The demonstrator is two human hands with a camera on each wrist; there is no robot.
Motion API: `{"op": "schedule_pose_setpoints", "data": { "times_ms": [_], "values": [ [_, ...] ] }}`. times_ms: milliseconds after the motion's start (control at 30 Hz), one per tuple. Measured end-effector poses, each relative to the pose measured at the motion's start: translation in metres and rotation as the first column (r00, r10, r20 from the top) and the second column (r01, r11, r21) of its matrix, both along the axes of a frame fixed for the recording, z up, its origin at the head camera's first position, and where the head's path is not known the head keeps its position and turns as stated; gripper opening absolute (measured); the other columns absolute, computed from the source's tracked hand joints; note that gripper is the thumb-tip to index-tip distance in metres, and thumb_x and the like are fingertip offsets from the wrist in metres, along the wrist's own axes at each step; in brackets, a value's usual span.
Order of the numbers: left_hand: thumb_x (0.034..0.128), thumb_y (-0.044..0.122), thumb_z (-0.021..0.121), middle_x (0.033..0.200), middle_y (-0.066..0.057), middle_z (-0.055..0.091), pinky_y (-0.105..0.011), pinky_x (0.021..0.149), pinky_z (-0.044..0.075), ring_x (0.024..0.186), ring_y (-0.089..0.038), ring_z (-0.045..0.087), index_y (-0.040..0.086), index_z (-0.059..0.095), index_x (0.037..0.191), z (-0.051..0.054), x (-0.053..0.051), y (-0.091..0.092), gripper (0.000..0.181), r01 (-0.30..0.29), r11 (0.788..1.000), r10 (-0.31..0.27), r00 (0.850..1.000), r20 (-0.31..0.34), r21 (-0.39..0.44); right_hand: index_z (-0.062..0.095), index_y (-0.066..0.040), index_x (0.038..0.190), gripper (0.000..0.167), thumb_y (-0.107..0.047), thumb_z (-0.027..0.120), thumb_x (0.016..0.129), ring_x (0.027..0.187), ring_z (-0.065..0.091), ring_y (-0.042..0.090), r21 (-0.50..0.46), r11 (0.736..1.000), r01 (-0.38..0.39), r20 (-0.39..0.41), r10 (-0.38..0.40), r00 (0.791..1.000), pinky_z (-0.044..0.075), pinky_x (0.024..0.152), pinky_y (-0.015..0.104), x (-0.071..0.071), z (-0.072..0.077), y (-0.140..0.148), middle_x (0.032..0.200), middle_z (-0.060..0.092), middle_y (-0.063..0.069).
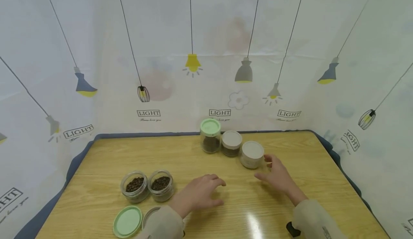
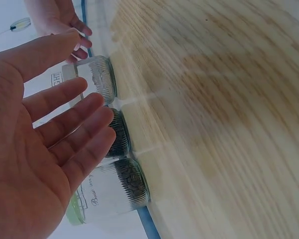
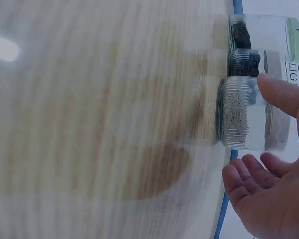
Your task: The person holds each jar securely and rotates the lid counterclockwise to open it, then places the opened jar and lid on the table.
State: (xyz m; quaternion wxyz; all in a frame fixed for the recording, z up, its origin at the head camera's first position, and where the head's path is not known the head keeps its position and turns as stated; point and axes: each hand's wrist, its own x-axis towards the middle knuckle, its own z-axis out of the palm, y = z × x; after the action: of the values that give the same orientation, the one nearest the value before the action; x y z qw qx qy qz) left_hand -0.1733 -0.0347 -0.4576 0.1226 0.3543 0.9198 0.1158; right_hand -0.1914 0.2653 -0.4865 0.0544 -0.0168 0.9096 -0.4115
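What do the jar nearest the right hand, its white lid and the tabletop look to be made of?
Jar: clear, shiny, probably glass, though hard plastic is possible; its ribbed wall is see-through. White lid: likely plastic with a matte look, being evenly opaque. Tabletop: wood or wood-effect laminate, somewhat glossy; it shows grain and a bright reflection.

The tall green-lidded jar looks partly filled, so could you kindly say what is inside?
Through its glass, the tall jar shows dark, bean-like pieces in the lower part. Its green lid hides the view from above, and the heap's middle cannot be seen.
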Motion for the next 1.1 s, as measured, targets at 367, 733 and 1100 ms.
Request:
{"op": "schedule_pose_setpoints", "data": {
  "times_ms": [367,733,1100],
  "values": [
    [0.0853,0.047,0.071,0.134,0.002,0.059,-0.038,0.098,0.051,0.121,-0.019,0.058,0.027,0.058,0.131,-0.011,-0.009,0.004,0.051,-0.052,0.998,0.052,0.999,0.005,0.036,0.017,-0.001,0.152,0.104,-0.028,0.083,0.077,0.141,0.030,0.043,-0.083,0.996,-0.032,-0.099,0.024,0.995,0.026,0.112,0.065,-0.034,-0.015,-0.005,0.151,0.033,0.023],
    [0.0856,0.043,0.071,0.134,-0.001,0.058,-0.041,0.101,0.049,0.123,-0.020,0.056,0.023,0.056,0.134,-0.016,-0.019,0.015,0.054,-0.113,0.990,0.113,0.994,0.011,0.084,0.020,-0.003,0.150,0.103,-0.032,0.084,0.076,0.135,0.041,0.039,-0.174,0.985,0.006,-0.038,-0.013,0.999,0.031,0.112,0.058,-0.050,-0.022,-0.007,0.145,0.042,0.021],
    [0.0864,0.040,0.071,0.135,-0.001,0.058,-0.042,0.103,0.047,0.124,-0.021,0.055,0.022,0.056,0.134,-0.016,-0.025,0.013,0.053,-0.139,0.985,0.136,0.990,0.039,0.099,0.029,-0.003,0.148,0.094,-0.023,0.085,0.075,0.133,0.044,0.038,-0.246,0.969,-0.017,-0.047,0.005,0.999,0.031,0.112,0.056,-0.055,-0.029,-0.008,0.142,0.047,0.021]
  ]
}}
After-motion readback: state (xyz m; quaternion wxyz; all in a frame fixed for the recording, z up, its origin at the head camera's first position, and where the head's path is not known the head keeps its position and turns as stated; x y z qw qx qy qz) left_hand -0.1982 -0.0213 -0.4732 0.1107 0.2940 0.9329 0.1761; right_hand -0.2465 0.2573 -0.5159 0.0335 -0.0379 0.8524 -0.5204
